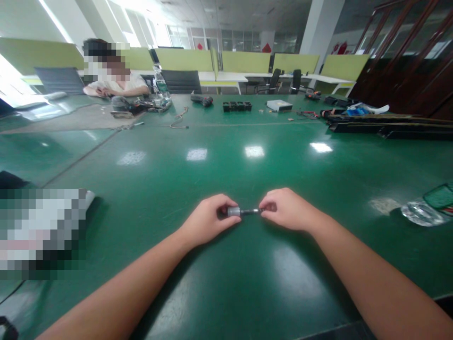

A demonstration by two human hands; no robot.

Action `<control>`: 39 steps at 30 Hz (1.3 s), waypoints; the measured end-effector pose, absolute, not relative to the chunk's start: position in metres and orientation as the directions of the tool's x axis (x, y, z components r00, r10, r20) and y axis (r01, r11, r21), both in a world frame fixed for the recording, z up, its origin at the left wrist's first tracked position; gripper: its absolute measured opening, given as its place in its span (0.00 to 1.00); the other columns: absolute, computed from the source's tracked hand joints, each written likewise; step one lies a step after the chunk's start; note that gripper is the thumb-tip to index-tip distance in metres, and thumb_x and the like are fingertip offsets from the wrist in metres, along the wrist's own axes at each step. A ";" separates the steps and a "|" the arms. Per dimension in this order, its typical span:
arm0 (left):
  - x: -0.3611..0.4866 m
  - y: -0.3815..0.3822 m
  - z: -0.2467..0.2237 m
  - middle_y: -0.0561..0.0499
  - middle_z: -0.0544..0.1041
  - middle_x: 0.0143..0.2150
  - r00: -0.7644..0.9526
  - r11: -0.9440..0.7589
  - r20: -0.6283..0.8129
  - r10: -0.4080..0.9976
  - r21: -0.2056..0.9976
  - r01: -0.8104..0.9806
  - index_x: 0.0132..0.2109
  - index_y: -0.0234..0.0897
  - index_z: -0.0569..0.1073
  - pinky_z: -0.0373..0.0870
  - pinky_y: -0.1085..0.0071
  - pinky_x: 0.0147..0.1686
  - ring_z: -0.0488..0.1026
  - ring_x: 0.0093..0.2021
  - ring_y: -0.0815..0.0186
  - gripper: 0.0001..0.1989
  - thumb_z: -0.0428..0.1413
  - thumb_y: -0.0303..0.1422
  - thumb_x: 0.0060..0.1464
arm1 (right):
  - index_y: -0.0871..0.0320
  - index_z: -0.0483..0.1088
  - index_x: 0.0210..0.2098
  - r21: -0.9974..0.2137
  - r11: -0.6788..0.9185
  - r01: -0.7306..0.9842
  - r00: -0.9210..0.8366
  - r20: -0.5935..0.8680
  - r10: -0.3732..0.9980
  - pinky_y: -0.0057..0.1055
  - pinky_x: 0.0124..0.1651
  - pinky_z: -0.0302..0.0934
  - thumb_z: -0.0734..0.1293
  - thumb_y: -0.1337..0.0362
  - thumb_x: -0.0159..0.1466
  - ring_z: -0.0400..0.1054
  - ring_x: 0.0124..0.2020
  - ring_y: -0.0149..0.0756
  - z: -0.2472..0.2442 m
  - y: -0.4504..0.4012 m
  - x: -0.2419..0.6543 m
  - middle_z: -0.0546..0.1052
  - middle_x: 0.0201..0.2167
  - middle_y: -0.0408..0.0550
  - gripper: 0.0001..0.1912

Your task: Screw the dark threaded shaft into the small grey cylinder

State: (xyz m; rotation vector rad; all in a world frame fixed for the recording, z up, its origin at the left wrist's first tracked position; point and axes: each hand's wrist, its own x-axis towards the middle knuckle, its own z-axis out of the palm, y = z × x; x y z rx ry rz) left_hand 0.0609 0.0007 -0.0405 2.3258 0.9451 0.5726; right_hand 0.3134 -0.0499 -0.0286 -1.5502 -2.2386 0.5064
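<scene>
Low over the green table (219, 174), my left hand (208, 218) pinches a small grey metal cylinder (233, 211) between thumb and fingers. A thin dark shaft (249, 211) with a shiny section runs from the cylinder toward the right. My right hand (286, 208) has its thumb and fingertips closed on the far end of this shaft. The fingertips hide that end, so its shape cannot be made out.
A person (116, 80) sits across the table at the back left. Dark device parts (237, 106), a silver box (279, 105) and black rails (389, 126) lie along the far side. At right stands a glass ashtray (421, 214); a blurred-out object (42, 226) lies left.
</scene>
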 end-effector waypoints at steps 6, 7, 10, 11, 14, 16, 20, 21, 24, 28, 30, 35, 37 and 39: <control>0.061 0.001 -0.041 0.50 0.78 0.37 0.662 -0.604 0.184 0.727 0.631 0.487 0.43 0.38 0.77 0.70 0.69 0.37 0.74 0.36 0.64 0.12 0.62 0.40 0.55 | 0.57 0.79 0.38 -0.496 0.445 0.745 -0.417 0.175 0.892 0.31 0.39 0.61 0.69 0.68 0.60 0.69 0.35 0.35 -0.032 -0.050 0.305 0.78 0.32 0.46 0.07; 0.061 0.001 -0.041 0.51 0.78 0.37 0.662 -0.602 0.181 0.727 0.630 0.490 0.42 0.38 0.77 0.70 0.69 0.37 0.74 0.36 0.64 0.12 0.62 0.40 0.55 | 0.57 0.78 0.39 -0.488 0.483 0.727 -0.447 0.199 0.872 0.32 0.41 0.61 0.68 0.70 0.60 0.69 0.37 0.36 -0.033 -0.050 0.304 0.78 0.33 0.47 0.09; 0.061 0.001 -0.041 0.51 0.78 0.37 0.661 -0.598 0.174 0.730 0.630 0.495 0.43 0.38 0.77 0.70 0.70 0.37 0.74 0.36 0.64 0.11 0.62 0.39 0.55 | 0.57 0.76 0.45 -0.475 0.579 0.662 -0.520 0.265 0.812 0.34 0.47 0.62 0.66 0.75 0.56 0.69 0.42 0.39 -0.035 -0.050 0.299 0.78 0.38 0.48 0.18; 0.061 0.001 -0.041 0.51 0.78 0.37 0.662 -0.599 0.174 0.729 0.631 0.494 0.43 0.39 0.77 0.70 0.70 0.37 0.74 0.36 0.64 0.11 0.62 0.39 0.55 | 0.57 0.75 0.47 -0.479 0.597 0.644 -0.532 0.281 0.799 0.35 0.48 0.63 0.65 0.76 0.55 0.68 0.44 0.39 -0.036 -0.050 0.298 0.78 0.40 0.49 0.21; 0.061 0.001 -0.043 0.51 0.77 0.36 0.666 -0.603 0.176 0.725 0.631 0.489 0.42 0.39 0.77 0.69 0.70 0.37 0.73 0.36 0.64 0.11 0.62 0.39 0.55 | 0.56 0.71 0.53 -0.512 0.599 0.616 -0.520 0.308 0.797 0.35 0.51 0.63 0.64 0.77 0.54 0.68 0.46 0.39 -0.039 -0.051 0.293 0.77 0.45 0.49 0.28; 0.061 0.002 -0.043 0.51 0.77 0.36 0.668 -0.605 0.178 0.723 0.631 0.486 0.42 0.38 0.77 0.69 0.69 0.37 0.73 0.35 0.64 0.11 0.62 0.39 0.55 | 0.57 0.68 0.57 -0.555 0.554 0.620 -0.465 0.309 0.830 0.34 0.50 0.64 0.65 0.76 0.55 0.68 0.43 0.37 -0.042 -0.051 0.292 0.77 0.43 0.49 0.30; 0.060 0.002 -0.043 0.51 0.77 0.37 0.669 -0.605 0.174 0.723 0.628 0.490 0.43 0.39 0.77 0.69 0.69 0.37 0.74 0.36 0.64 0.11 0.62 0.40 0.56 | 0.59 0.71 0.54 -0.586 0.495 0.642 -0.408 0.286 0.867 0.33 0.47 0.63 0.66 0.75 0.56 0.69 0.40 0.36 -0.045 -0.049 0.293 0.77 0.39 0.48 0.25; 0.060 0.002 -0.043 0.51 0.77 0.37 0.669 -0.604 0.172 0.723 0.628 0.491 0.43 0.39 0.77 0.69 0.69 0.37 0.74 0.36 0.64 0.12 0.61 0.40 0.56 | 0.59 0.73 0.50 -0.577 0.492 0.652 -0.408 0.281 0.869 0.33 0.46 0.63 0.67 0.74 0.56 0.69 0.40 0.36 -0.045 -0.049 0.293 0.77 0.38 0.48 0.22; 0.061 0.002 -0.042 0.51 0.78 0.37 0.669 -0.601 0.168 0.724 0.629 0.493 0.43 0.39 0.77 0.69 0.69 0.37 0.74 0.36 0.64 0.12 0.62 0.40 0.55 | 0.59 0.76 0.42 -0.565 0.477 0.673 -0.401 0.263 0.877 0.32 0.44 0.62 0.68 0.72 0.57 0.69 0.39 0.36 -0.044 -0.048 0.293 0.77 0.36 0.49 0.13; 0.062 0.002 -0.043 0.51 0.78 0.37 0.669 -0.598 0.163 0.725 0.631 0.494 0.43 0.39 0.77 0.69 0.70 0.37 0.74 0.36 0.64 0.11 0.62 0.40 0.55 | 0.59 0.77 0.41 -0.571 0.475 0.670 -0.401 0.259 0.878 0.31 0.42 0.62 0.69 0.70 0.59 0.69 0.38 0.36 -0.045 -0.046 0.289 0.77 0.36 0.48 0.10; 0.061 0.002 -0.044 0.51 0.77 0.37 0.667 -0.594 0.161 0.727 0.636 0.494 0.43 0.39 0.77 0.69 0.70 0.37 0.74 0.36 0.64 0.12 0.62 0.40 0.55 | 0.59 0.77 0.40 -0.567 0.479 0.670 -0.401 0.266 0.877 0.31 0.42 0.62 0.69 0.69 0.60 0.69 0.38 0.35 -0.047 -0.046 0.287 0.78 0.36 0.48 0.09; 0.061 0.003 -0.045 0.52 0.77 0.37 0.662 -0.589 0.161 0.732 0.638 0.496 0.43 0.39 0.77 0.70 0.70 0.37 0.74 0.36 0.64 0.12 0.62 0.40 0.55 | 0.58 0.78 0.40 -0.547 0.490 0.679 -0.401 0.283 0.871 0.31 0.43 0.61 0.69 0.69 0.61 0.69 0.38 0.35 -0.049 -0.044 0.284 0.78 0.35 0.48 0.08; 0.061 0.003 -0.045 0.52 0.77 0.37 0.663 -0.588 0.158 0.732 0.638 0.497 0.43 0.39 0.77 0.70 0.70 0.37 0.74 0.36 0.64 0.12 0.62 0.40 0.55 | 0.58 0.78 0.40 -0.545 0.489 0.681 -0.398 0.285 0.872 0.32 0.43 0.61 0.69 0.68 0.61 0.69 0.39 0.36 -0.049 -0.044 0.284 0.78 0.35 0.48 0.07; 0.061 0.003 -0.044 0.52 0.77 0.37 0.664 -0.587 0.157 0.731 0.639 0.497 0.44 0.39 0.77 0.70 0.70 0.37 0.74 0.36 0.64 0.12 0.62 0.40 0.55 | 0.58 0.78 0.39 -0.542 0.490 0.682 -0.400 0.285 0.871 0.32 0.43 0.61 0.69 0.68 0.62 0.68 0.39 0.36 -0.049 -0.044 0.285 0.78 0.35 0.48 0.07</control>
